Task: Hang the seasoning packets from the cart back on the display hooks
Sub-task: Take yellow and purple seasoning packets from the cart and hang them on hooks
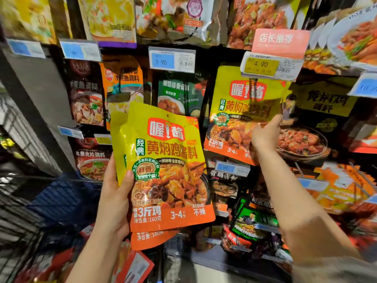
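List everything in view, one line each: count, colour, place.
held packets: at least two, yellow and orange, stacked in left hand
hanging packet: one in front, yellow and orange, under the yellow 4.90 tag
price tags: several, mostly blue, one yellow, on hook ends
pink sign: one, above the yellow tag
other packets: many, mixed colours, across the display
cart: one, dark wire, lower left
left hand: grips held packets
right hand: holds hanging packet

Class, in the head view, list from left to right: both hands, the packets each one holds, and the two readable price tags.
Left hand → yellow packets in left hand → 5.90 price tag → yellow packet on hook → 4.90 price tag, right hand beneath it.
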A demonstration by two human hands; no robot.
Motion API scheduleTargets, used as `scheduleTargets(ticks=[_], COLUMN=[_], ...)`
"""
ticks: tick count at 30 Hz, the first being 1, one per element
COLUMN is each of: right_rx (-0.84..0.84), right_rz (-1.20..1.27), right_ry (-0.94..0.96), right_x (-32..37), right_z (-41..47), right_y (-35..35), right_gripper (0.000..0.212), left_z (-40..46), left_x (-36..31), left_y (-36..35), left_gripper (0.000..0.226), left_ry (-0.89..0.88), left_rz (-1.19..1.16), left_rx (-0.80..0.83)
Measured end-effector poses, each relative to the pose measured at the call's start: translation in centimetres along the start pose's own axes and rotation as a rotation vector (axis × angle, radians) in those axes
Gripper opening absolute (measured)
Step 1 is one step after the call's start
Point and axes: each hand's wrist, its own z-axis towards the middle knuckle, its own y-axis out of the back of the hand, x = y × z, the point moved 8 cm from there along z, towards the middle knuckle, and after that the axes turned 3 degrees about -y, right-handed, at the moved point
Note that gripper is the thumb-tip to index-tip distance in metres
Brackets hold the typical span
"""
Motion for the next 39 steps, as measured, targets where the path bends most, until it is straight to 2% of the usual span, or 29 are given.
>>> scheduleTargets(ticks=[3, 4, 5, 7, 8, 9, 12, 15, 19, 24, 30, 39], right_rx=[-0.022, 0.088, 0.272, 0.660, 0.743, 0.747, 0.588, 0.380, 0.278, 0.130, 0.088, 0.144], right_rz=[-0.049, 0.010, 0.112, 0.335, 0.418, 0.471, 0.495, 0.507, 0.519, 0.678, 0.679, 0.614], right_ry=[0.276, 0.329, 0.308, 0.123, 0.053, 0.032, 0.005, -0.026, 0.026, -0.015, 0.035, 0.032], right_x=[1.5, 1.6, 1.4, 0.7, 0.0, -0.6, -2.6, -4.0, -3.6, -3.6, -1.4, 0.9], right_z=[-4.8, -7.0, -9.4, -14.4, -16.0, -16.7, -16.3, -14.6, -13.3, -11.9, -9.1, -5.3], right_y=[1.9, 1.6, 0.8, -1.4, -1.9, -2.1, -1.2, 1.4, 3.8, 5.9, 7.3, 6.5], right_gripper=[0.074, 0.077, 0.083, 0.092, 0.090, 0.092, 0.103, 0.084, 0.056, 0.064, 0.063, 0.063], left_z=[-0.5, -0.6, -0.6, -0.7, -0.7, -0.7, -0.6, -0.7, -0.7, -0.1, 1.0, 2.2], left_x=[-0.2, -0.1, 0.0, 0.2, 0.4, 0.6, 1.4, 1.9, 1.9, 1.3, 1.2, 1.3], left_y=[-0.4, -0.7, -1.2, -2.6, -3.2, -3.8, -4.4, -4.9, -6.5, -7.1, -8.6, -5.9], left_gripper=[0.051, 0.053, 0.055, 0.058, 0.061, 0.064, 0.068, 0.064, 0.068, 0.065, 0.062, 0.064], left_ry=[0.007, 0.015, 0.023, 0.022, 0.020, 0.020, 0.036, 0.049, 0.009, -0.037, -0.018, -0.054], left_rz=[-0.052, -0.064, -0.073, -0.071, -0.056, -0.043, -0.033, -0.040, 0.028, 0.063, 0.020, 0.054], left_rx=[0.019, 0.024, 0.035, 0.074, 0.100, 0.120, 0.145, 0.148, 0.206, 0.219, 0.253, 0.154])
